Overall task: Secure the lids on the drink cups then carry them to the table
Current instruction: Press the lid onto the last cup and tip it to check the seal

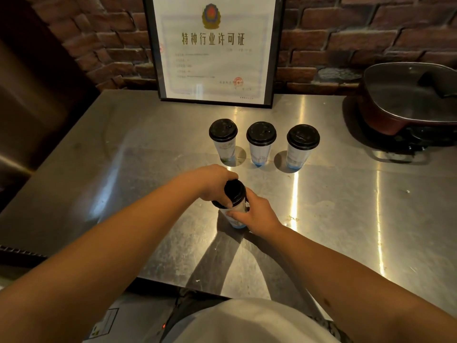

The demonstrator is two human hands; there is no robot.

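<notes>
Lidding step: left hand (215, 180) clamps the black lid (234, 191) over the near cup (236, 214), right hand (254, 214) grips its body on the bench (333, 206); next, probably, a firm even press to seat it.

A framed certificate (214, 49) leaning at the back edge of the steel counter (346, 206) bears the gold heading "特种行业许可证" under a round emblem. Its smaller lines and the cups' (261, 143) printing are too blurred to read.
</notes>
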